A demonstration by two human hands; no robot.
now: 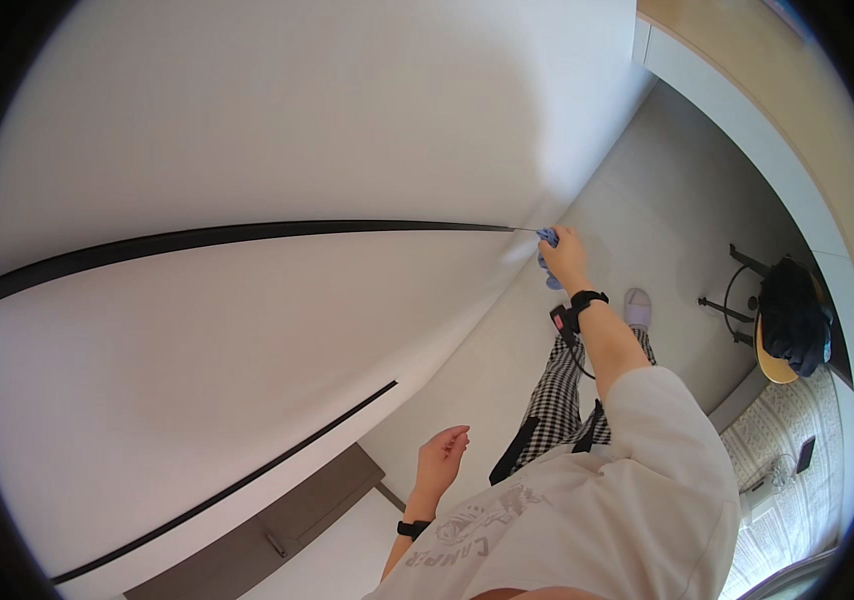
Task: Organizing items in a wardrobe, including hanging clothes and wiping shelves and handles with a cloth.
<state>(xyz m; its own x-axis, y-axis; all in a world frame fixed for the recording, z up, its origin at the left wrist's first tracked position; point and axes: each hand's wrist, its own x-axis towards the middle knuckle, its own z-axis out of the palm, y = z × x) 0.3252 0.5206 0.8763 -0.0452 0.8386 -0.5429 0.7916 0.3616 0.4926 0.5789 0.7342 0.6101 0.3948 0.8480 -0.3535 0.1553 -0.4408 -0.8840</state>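
My right hand is closed around a crumpled blue cloth. The cloth is at the lower end of a long black strip, which runs along a tall white panel. A thin line continues from the strip's tip to the cloth. My left hand hangs beside my body with its fingers curled in, and nothing shows in it. Black bands are on both wrists, and a small dark device with a cable is by the right one.
A second black strip crosses the white surface lower left, above a brown door. To the right, dark clothing lies over a chair with black legs. A pale counter curves behind it, and a phone rests on a patterned bedspread.
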